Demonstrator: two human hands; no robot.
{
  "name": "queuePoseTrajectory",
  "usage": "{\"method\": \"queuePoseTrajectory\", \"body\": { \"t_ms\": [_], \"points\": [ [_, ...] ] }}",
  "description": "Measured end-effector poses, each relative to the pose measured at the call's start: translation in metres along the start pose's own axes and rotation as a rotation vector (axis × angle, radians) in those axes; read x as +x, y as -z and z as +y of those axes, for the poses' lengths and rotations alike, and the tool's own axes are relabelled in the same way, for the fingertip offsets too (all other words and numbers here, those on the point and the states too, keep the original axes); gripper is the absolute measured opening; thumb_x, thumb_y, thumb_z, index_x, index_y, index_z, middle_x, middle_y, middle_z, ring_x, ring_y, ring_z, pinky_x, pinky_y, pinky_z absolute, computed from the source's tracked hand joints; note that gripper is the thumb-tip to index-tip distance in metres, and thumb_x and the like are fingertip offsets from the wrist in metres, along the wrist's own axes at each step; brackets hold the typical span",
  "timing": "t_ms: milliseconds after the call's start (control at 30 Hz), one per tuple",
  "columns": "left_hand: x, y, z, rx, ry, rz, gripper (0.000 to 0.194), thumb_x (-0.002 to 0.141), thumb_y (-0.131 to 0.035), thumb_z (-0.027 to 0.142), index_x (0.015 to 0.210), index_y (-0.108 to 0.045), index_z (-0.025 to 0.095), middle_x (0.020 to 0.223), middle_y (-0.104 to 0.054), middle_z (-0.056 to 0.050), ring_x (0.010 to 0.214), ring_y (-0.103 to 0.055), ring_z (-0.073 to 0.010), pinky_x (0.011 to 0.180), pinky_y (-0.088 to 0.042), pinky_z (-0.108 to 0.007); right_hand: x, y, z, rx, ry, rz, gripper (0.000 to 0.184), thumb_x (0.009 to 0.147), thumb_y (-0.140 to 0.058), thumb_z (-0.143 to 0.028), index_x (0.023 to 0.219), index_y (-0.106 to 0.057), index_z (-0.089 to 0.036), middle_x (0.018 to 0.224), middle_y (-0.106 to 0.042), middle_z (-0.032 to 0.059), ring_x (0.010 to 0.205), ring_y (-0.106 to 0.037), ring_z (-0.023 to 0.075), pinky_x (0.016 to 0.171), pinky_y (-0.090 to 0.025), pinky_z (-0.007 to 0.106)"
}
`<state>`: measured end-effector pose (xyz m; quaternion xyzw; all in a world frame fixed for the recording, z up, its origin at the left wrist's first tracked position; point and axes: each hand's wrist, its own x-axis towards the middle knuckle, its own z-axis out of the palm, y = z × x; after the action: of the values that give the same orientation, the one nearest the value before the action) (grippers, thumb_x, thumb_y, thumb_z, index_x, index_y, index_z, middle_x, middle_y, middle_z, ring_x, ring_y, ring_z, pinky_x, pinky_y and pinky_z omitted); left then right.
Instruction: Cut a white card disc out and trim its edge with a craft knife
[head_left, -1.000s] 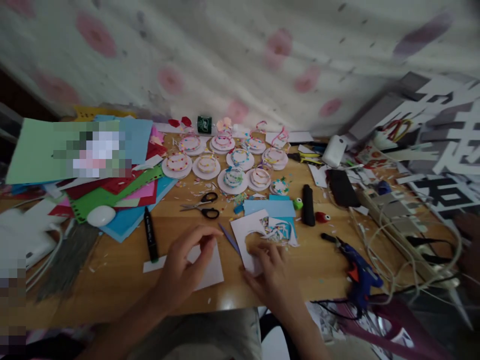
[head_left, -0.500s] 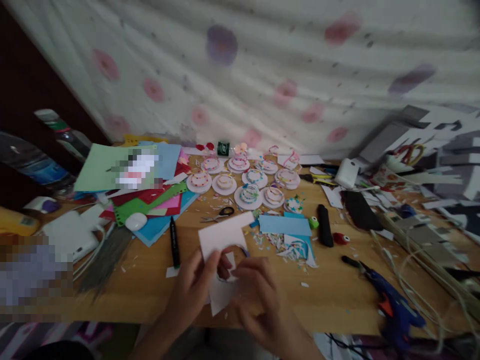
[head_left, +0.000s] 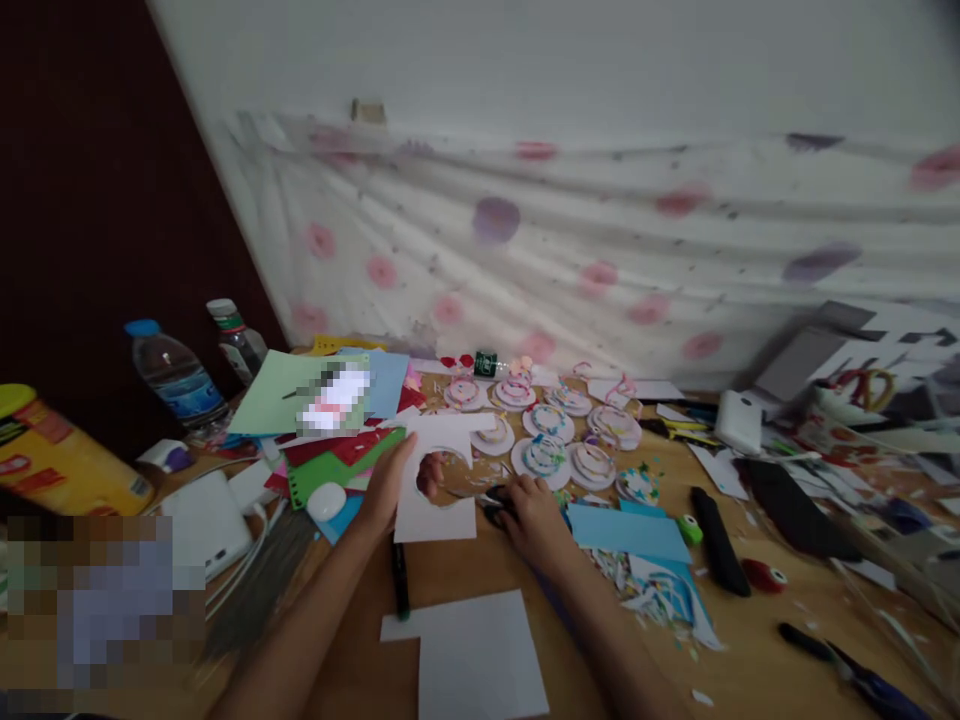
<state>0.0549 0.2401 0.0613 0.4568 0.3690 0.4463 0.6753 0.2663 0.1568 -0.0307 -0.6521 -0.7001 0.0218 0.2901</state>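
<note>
Cut paper [head_left: 435,525] left of scissors [head_left: 498,493]; marker [head_left: 401,580] in front; bottles [head_left: 180,380] back left.

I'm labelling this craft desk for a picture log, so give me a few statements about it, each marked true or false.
1. The left hand holds white paper with a cut-out. True.
2. The right hand holds a bottle. False: it is at the scissors.
3. The white mouse is left of the black marker in the picture. True.
4. The blue-capped bottle stands at the picture's right. False: it stands at the left.
</note>
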Motion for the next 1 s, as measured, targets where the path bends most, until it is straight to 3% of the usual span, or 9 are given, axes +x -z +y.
{"method": "queuePoseTrajectory", "body": {
  "t_ms": [167,267,400,467,600,700,800,1000],
  "points": [
    [0.014,0.015,-0.017,-0.096,0.03,0.052,0.046,0.071,-0.065,0.06,0.064,-0.058,0.016,0.048,-0.056,0.001,0.039,-0.046,-0.0092,0.04,-0.031,-0.021,-0.01,0.01,0.013,0.08,-0.048,0.109,0.015,0.086,-0.053,-0.017,0.098,-0.062,-0.018,0.096,-0.065,0.0119,0.089,-0.058,0.0281,0.079,-0.046,0.041],
    [0.015,0.023,-0.022,-0.15,0.048,0.051,0.045,0.07,-0.063,0.061,0.064,-0.055,0.017,0.046,-0.05,0.003,0.042,-0.043,-0.0088,0.042,-0.031,-0.02,-0.014,0.018,0.009,0.17,-0.138,0.177,0.02,0.096,-0.043,-0.028,0.109,-0.054,-0.018,0.097,-0.065,0.0113,0.088,-0.06,0.0265,0.076,-0.048,0.039],
    [0.011,0.023,-0.025,-0.148,0.04,-0.034,0.037,0.073,-0.063,0.053,0.069,-0.059,0.016,0.048,-0.054,0.001,0.046,-0.045,-0.0111,0.047,-0.036,-0.022,-0.014,0.02,-0.007,0.613,-0.308,0.212,0.025,0.096,-0.048,-0.043,0.107,-0.053,-0.022,0.095,-0.064,0.0073,0.088,-0.061,0.0227,0.075,-0.05,0.034],
    [0.008,0.021,-0.027,-0.117,0.021,-0.072,0.033,0.076,-0.064,0.048,0.073,-0.062,0.015,0.051,-0.057,0.0,0.05,-0.048,-0.0118,0.05,-0.037,-0.023,-0.013,0.019,-0.012,0.785,-0.349,0.158,0.034,0.088,-0.059,-0.051,0.105,-0.056,-0.022,0.094,-0.064,0.0071,0.088,-0.061,0.023,0.077,-0.051,0.034],
    [0.005,0.02,-0.033,-0.013,0.007,-0.13,0.035,0.081,-0.066,0.049,0.078,-0.066,0.014,0.057,-0.061,-0.001,0.054,-0.052,-0.0128,0.053,-0.038,-0.023,-0.012,0.029,-0.014,0.874,-0.352,0.035,0.049,0.074,-0.072,-0.059,0.104,-0.061,-0.022,0.095,-0.065,0.0075,0.086,-0.061,0.0229,0.078,-0.051,0.033],
    [0.003,0.021,-0.038,0.063,-0.014,-0.124,0.039,0.082,-0.066,0.054,0.075,-0.067,0.015,0.058,-0.063,-0.001,0.056,-0.054,-0.0137,0.055,-0.04,-0.024,-0.01,0.047,-0.016,0.922,-0.325,-0.12,0.047,0.078,-0.065,-0.065,0.099,-0.065,-0.023,0.088,-0.065,0.0063,0.08,-0.06,0.0221,0.074,-0.05,0.032],
    [0.003,0.022,-0.041,0.104,-0.041,-0.093,0.041,0.083,-0.064,0.056,0.074,-0.067,0.016,0.059,-0.063,-0.001,0.057,-0.054,-0.0135,0.056,-0.04,-0.024,-0.006,0.063,-0.02,0.926,-0.28,-0.278,0.05,0.08,-0.058,-0.071,0.08,-0.064,-0.021,0.074,-0.059,0.0036,0.071,-0.054,0.0197,0.064,-0.045,0.029],
    [0.0,0.014,-0.044,0.124,-0.04,-0.099,0.043,0.084,-0.06,0.057,0.072,-0.065,0.017,0.057,-0.063,-0.001,0.054,-0.055,-0.0137,0.056,-0.042,-0.024,-0.007,0.063,-0.022,0.939,-0.321,-0.49,0.056,0.075,-0.06,-0.074,0.063,-0.057,-0.019,0.062,-0.049,0.0001,0.06,-0.044,0.0149,0.052,-0.033,0.025]
  ]
}}
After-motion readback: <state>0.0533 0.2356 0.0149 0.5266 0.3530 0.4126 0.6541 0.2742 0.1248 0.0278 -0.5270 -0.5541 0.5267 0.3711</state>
